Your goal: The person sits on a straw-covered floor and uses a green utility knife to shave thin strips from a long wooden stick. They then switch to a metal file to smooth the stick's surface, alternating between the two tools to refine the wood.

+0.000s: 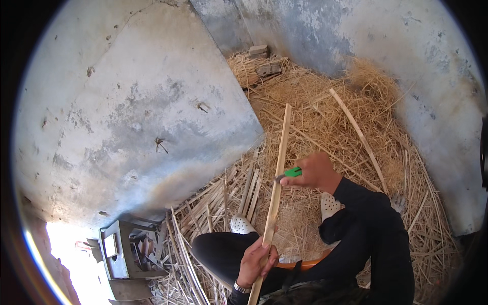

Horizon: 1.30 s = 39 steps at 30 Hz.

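Observation:
A long, pale split-bamboo strip [273,208] slants up and away from my lap, its far end over the heap of shavings. Near its lower end, my left hand [256,262] is wrapped round it. My right hand [315,173] grips a green-handled knife [292,173] farther up. The knife's dark blade meets the strip about midway along; its edge is too small to make out. Both my legs are bent, one to either side of the strip.
Curly shavings [310,101] cover the ground up to the walls. A loose strip [358,129] lies on them at right. Cut strips [251,190] are piled at left. A worn wooden cabinet [119,259] stands lower left, and bricks [259,51] sit in the far corner.

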{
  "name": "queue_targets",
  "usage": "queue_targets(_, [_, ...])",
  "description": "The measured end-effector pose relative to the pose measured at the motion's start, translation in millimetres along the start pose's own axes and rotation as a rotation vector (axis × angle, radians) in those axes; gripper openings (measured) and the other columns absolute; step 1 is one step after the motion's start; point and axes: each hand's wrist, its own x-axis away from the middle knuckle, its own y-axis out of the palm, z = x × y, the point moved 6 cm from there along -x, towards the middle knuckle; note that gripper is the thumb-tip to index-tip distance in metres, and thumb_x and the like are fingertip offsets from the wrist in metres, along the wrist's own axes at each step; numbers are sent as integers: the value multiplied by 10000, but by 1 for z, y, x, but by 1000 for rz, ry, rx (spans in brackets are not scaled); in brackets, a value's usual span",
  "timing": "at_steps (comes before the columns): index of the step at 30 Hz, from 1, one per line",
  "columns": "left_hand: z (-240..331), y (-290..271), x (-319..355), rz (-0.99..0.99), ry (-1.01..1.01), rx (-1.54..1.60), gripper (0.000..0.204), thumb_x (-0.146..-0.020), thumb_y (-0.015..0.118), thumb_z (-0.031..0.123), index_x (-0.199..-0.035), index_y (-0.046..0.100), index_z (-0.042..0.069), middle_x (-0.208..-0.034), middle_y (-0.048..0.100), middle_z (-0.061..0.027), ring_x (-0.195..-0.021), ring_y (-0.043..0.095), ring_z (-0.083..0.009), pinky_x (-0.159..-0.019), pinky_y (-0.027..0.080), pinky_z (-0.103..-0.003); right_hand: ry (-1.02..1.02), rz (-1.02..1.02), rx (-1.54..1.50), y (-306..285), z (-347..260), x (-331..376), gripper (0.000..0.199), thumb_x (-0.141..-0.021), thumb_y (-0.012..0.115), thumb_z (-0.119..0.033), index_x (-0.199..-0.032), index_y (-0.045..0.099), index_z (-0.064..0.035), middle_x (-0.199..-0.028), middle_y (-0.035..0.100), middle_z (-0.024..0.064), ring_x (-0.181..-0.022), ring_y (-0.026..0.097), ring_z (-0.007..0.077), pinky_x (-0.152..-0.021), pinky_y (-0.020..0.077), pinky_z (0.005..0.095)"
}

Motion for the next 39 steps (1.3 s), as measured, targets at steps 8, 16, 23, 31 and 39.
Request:
queue_targets(8, [-4, 5, 6, -2, -44, 28, 452, -1046, 339, 205, -1458, 315, 22, -677, 474, -28, -388, 322, -52, -453, 366, -180, 175, 23, 46, 3, 57, -21, 831, -749, 410, -882, -447, 491, -113, -378, 304, -27, -326, 360, 158, -336, 258, 335])
queue_targets(16, [-22, 6, 19, -120, -131, 35, 460, -1042, 333, 201, -1464, 305, 19, -706, 503, -56, -418, 339, -50, -392, 288, -170, 665, 9, 50, -22, 179, -28, 813, -808, 378, -845, -465, 429, -109, -439, 267, -35, -384, 347, 130, -376, 246, 312])
queue_targets(23, [-5, -12, -4, -26, 4, 22, 464, -1032, 324, 185, -1461, 304, 10, -725, 538, -89, -382, 348, -56, -390, 301, -162, 104, -158, -3, -12, 5, -2, 846, -745, 402, -886, -504, 611, -103, -382, 349, -5, -346, 404, 173, -352, 305, 330])
queue_targets(31, [2, -10, -4, 71, -42, -143, 488, -1023, 431, 185, -1479, 315, 57, -673, 482, -9, -431, 373, -40, -403, 300, -154, 89, -176, -49, -3, 6, -8, 888, -700, 404, -916, -536, 648, -78, -406, 464, 79, -385, 535, 229, -379, 401, 364])
queue_targets(39, [9, -7, -3, 121, -27, -194, 541, -1008, 460, 154, -1505, 265, 65, -667, 446, 11, -467, 364, -32, -414, 297, -161, 122, -147, -66, 6, 3, -6, 835, -680, 481, -894, -488, 606, -91, -372, 422, 64, -354, 508, 235, -364, 367, 370])
